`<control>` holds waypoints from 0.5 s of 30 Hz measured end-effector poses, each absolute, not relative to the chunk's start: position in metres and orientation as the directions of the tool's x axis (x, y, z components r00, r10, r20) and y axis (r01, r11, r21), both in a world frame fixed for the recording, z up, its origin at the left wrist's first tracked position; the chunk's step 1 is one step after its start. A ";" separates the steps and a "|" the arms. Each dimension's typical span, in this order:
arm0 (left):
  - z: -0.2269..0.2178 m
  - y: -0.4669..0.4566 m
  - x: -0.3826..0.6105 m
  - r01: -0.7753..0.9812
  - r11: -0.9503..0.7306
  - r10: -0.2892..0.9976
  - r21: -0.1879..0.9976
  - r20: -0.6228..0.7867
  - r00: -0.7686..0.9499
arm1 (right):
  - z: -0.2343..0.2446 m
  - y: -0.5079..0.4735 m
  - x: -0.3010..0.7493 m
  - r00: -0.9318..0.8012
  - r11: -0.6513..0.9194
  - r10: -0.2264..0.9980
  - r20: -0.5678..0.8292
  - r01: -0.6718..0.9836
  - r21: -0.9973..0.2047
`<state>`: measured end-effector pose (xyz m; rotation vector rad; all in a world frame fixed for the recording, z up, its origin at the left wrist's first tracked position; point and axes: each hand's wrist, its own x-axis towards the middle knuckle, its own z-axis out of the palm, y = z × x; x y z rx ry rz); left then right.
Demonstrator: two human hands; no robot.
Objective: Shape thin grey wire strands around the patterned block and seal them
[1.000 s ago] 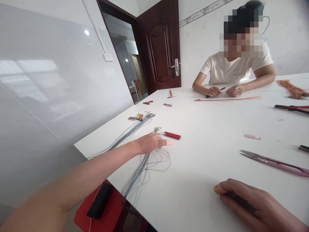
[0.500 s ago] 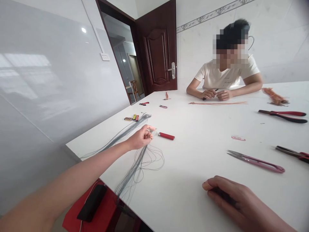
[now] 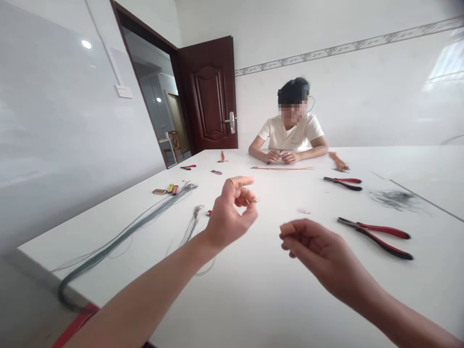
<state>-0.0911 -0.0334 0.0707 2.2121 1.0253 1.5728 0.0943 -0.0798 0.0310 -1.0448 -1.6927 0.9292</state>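
My left hand (image 3: 234, 212) is raised above the white table (image 3: 253, 290). Its thumb and fingers pinch the small metal end of a thin grey cord (image 3: 255, 199). Just behind it a small bundle of grey cords (image 3: 192, 223) lies on the table, and only a tip of a red lighter (image 3: 209, 212) shows. To the right and nearer to me, my right hand (image 3: 311, 246) hovers with its fingers curled together. What they hold is hidden. A gap of about a hand's width separates the two hands.
A long bundle of grey cords (image 3: 141, 223) runs off the left table edge. Red-handled pliers (image 3: 375, 234) lie right, another pair (image 3: 342, 182) farther back, beside a grey wire heap (image 3: 393, 197). Small lighters (image 3: 167, 189) lie left. A person (image 3: 290, 133) works opposite with orange cords (image 3: 282, 168).
My left hand pinched a cord from the bundle by the red lighter and rose with it. My right hand lifted off the table towards it. My view tilted up and right.
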 end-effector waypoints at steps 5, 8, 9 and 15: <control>0.068 -0.046 -0.046 0.372 -0.864 0.458 0.339 0.837 0.299 | 0.063 -0.076 0.107 -0.009 0.437 0.898 0.439 0.120 -0.891; 0.064 -0.045 -0.035 0.348 -0.894 0.406 0.283 0.842 0.356 | 0.063 -0.073 0.114 0.036 0.442 0.894 0.446 0.089 -0.893; 0.061 -0.044 -0.033 0.339 -0.898 0.402 0.282 0.838 0.369 | 0.062 -0.072 0.116 0.027 0.438 0.897 0.442 0.084 -0.895; 0.051 -0.044 -0.028 0.258 -0.825 0.566 0.503 0.732 0.380 | 0.053 -0.068 0.122 -0.034 0.393 0.920 0.391 0.102 -0.914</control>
